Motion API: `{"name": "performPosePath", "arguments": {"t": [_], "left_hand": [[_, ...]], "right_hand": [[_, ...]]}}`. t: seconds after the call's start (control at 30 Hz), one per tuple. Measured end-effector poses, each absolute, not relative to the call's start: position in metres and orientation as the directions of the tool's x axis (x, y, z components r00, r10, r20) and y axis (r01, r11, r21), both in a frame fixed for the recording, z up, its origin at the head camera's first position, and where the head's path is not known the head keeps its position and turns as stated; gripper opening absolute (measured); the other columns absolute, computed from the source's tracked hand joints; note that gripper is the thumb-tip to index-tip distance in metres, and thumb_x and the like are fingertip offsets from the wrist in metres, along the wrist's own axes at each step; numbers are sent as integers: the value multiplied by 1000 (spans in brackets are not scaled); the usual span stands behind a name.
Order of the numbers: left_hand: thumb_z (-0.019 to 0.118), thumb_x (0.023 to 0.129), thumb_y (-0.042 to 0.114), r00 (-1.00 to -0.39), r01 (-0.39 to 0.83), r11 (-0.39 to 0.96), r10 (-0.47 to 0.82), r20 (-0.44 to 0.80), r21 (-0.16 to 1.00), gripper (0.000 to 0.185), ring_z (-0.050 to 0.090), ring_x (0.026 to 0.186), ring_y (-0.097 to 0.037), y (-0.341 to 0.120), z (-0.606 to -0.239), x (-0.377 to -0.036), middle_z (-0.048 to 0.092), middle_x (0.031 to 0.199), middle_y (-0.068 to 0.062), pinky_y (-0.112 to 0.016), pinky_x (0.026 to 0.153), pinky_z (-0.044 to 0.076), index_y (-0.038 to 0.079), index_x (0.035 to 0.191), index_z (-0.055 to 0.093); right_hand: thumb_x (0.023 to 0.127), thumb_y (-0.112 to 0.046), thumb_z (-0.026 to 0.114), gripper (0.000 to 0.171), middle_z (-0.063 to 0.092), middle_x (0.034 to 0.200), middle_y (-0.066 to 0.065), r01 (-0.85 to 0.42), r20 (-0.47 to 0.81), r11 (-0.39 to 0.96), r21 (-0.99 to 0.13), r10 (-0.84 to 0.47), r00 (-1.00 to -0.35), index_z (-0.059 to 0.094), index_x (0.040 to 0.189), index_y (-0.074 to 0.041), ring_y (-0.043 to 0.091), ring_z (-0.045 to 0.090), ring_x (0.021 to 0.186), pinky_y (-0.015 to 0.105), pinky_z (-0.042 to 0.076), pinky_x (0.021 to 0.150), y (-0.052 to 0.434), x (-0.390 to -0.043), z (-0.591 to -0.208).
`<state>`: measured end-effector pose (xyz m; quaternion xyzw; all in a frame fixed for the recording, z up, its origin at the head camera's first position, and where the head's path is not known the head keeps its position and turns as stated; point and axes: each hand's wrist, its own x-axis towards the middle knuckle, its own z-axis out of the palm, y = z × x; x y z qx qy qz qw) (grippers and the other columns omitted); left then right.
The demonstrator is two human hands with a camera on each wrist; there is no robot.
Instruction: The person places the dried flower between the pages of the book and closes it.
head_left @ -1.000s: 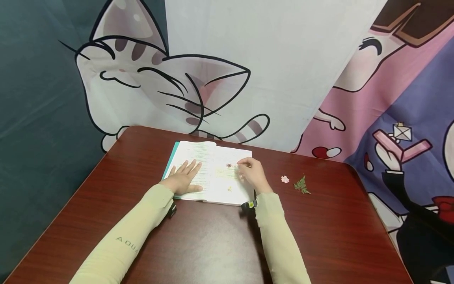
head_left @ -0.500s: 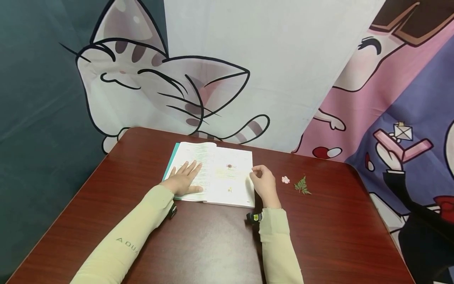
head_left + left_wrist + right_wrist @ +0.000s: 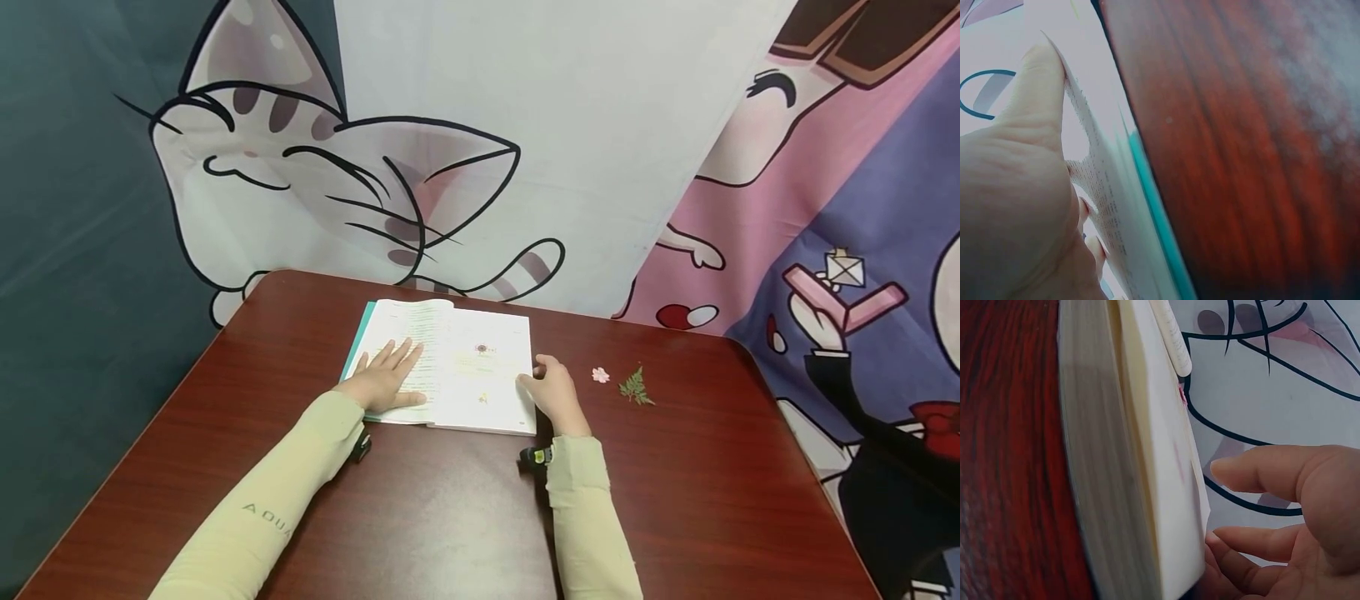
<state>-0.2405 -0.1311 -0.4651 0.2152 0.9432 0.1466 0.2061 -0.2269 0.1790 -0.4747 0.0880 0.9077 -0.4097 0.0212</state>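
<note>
An open book with a teal cover edge lies on the table. My left hand rests on the left page with its fingers spread, the thumb toward the middle fold. At the right page's outer edge is my right hand. In the right wrist view its thumb stands apart from its other fingers, which are bent near the page edge, with nothing pinched between them. On the right page lie a small dark reddish flower and a small yellowish piece.
Right of the book, a pale pink flower and a green fern-like leaf lie on the brown table. Behind the table hangs a cloth printed with cartoon figures.
My right hand has drawn back from over the right page to its outer edge, and its thumb and fingers have parted. The left hand keeps its place. The view has shifted slightly.
</note>
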Motion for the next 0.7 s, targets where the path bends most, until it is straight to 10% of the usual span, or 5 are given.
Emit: {"name": "performPosePath", "arguments": {"t": [0.7], "left_hand": [[51, 101, 57, -824, 346, 862, 468, -319, 371, 92, -6, 154, -40, -133, -466, -239, -2, 170, -17, -68, 117, -2, 10, 164, 2]], "right_hand": [[96, -20, 62, 58, 55, 137, 28, 158, -131, 632, -759, 89, -987, 47, 146, 5, 40, 53, 127, 55, 41, 108, 180, -225, -475]]}}
